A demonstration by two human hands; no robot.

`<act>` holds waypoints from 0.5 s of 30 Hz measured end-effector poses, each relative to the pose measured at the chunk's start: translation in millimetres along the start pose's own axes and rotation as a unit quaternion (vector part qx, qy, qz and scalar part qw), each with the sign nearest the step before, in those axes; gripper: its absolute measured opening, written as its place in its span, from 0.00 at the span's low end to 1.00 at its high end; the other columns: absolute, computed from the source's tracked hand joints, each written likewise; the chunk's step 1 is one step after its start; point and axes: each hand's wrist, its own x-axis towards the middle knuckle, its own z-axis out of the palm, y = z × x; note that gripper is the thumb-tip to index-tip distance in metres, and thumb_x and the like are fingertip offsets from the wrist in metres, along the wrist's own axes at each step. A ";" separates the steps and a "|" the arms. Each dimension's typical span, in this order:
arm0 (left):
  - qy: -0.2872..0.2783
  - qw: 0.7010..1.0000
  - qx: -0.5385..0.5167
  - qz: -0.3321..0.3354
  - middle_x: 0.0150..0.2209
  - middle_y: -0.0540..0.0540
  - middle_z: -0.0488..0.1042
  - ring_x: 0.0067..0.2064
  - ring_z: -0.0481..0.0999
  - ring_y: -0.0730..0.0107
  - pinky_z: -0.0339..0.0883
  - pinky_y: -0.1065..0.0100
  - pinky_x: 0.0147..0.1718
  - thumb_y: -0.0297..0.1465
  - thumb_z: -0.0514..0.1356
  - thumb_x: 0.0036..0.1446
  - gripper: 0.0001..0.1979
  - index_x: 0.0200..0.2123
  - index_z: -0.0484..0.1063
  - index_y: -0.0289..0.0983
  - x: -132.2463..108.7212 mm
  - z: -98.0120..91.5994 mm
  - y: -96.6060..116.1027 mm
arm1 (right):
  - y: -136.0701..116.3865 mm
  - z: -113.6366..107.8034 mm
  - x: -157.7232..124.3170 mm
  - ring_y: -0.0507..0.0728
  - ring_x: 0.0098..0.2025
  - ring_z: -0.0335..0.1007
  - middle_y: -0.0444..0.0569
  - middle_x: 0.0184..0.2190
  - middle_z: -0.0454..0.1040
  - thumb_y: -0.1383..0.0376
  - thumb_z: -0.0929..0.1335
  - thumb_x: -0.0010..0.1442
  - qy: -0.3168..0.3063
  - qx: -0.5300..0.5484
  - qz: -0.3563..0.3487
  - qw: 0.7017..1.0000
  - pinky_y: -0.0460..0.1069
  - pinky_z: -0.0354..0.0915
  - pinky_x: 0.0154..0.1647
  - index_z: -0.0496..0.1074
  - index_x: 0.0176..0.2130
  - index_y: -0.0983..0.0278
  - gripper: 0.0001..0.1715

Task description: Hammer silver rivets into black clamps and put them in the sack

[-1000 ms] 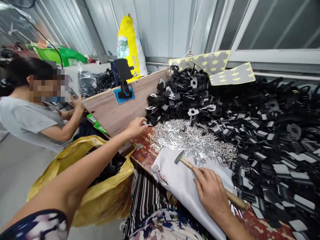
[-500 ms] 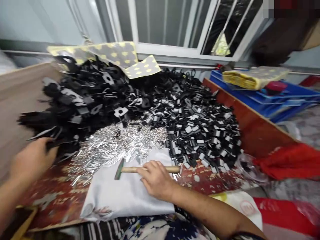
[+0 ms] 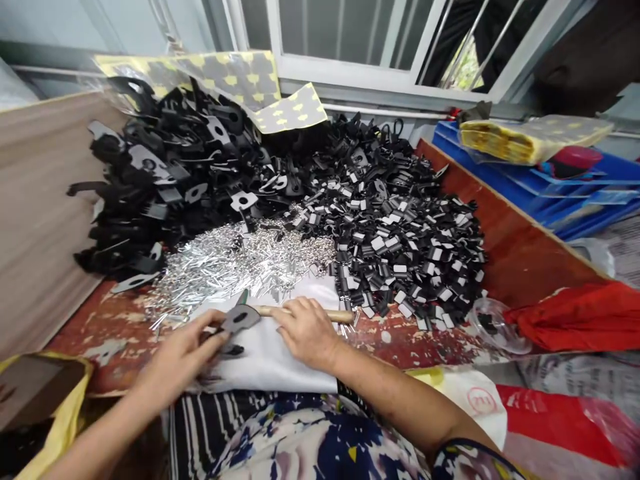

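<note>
My left hand [image 3: 187, 350] pinches a flat black piece with a hole [image 3: 241, 319] between thumb and fingers, over the pale grey satiny cloth [image 3: 285, 367]. A second dark bit shows just under it. My right hand [image 3: 307, 337] is closed over the wooden handle of a hammer [image 3: 341, 316], which lies crosswise on the cloth. The hammer's green head is partly hidden behind the black piece. Beyond the cloth spreads a heap of small silver pins or nails [image 3: 225, 260].
Black holed pieces [image 3: 190, 160] are piled at the back left, small black clips [image 3: 400, 253] at the right. A board wall [image 3: 40, 200] bounds the left side. On the right are a blue crate [image 3: 510, 187], a clear plastic cup [image 3: 500, 327] and red cloth [image 3: 575, 317].
My left hand has come from the black pile at the left to the cloth, bringing a black holed piece beside the hammer head. My right hand stays on the hammer.
</note>
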 end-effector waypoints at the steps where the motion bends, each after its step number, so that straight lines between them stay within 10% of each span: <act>1: -0.021 1.000 0.016 0.009 0.30 0.49 0.79 0.23 0.73 0.63 0.70 0.64 0.26 0.53 0.58 0.54 0.25 0.44 0.73 0.40 -7.5 8.2 -1.1 | -0.6 0.7 -0.1 0.61 0.50 0.62 0.51 0.48 0.73 0.63 0.65 0.71 -0.002 0.002 0.002 1.000 0.56 0.61 0.50 0.67 0.63 0.58 0.23; 8: 0.170 0.976 0.071 0.119 0.50 0.39 0.71 0.43 0.78 0.50 0.73 0.49 0.48 0.50 0.54 0.63 0.27 0.58 0.66 0.41 -46.6 20.2 -14.2 | 4.0 -7.9 -0.4 0.62 0.56 0.65 0.56 0.62 0.67 0.63 0.67 0.68 0.032 0.033 -0.028 0.999 0.60 0.62 0.57 0.68 0.62 0.59 0.24; 13: 0.173 0.979 -0.016 0.106 0.50 0.39 0.70 0.45 0.79 0.49 0.76 0.50 0.46 0.50 0.62 0.57 0.31 0.59 0.65 0.41 -47.1 29.8 -22.8 | 60.7 -53.6 -12.7 0.59 0.46 0.69 0.51 0.43 0.79 0.68 0.64 0.70 0.170 0.008 0.073 0.983 0.58 0.63 0.53 0.77 0.48 0.62 0.13; 15: 0.170 0.981 -0.028 0.088 0.48 0.40 0.72 0.43 0.79 0.51 0.78 0.52 0.43 0.50 0.63 0.55 0.30 0.57 0.68 0.40 -40.8 33.2 -22.2 | 87.7 -67.1 -20.5 0.61 0.46 0.67 0.53 0.41 0.79 0.69 0.64 0.69 0.136 -0.045 0.106 0.984 0.57 0.64 0.51 0.78 0.47 0.62 0.13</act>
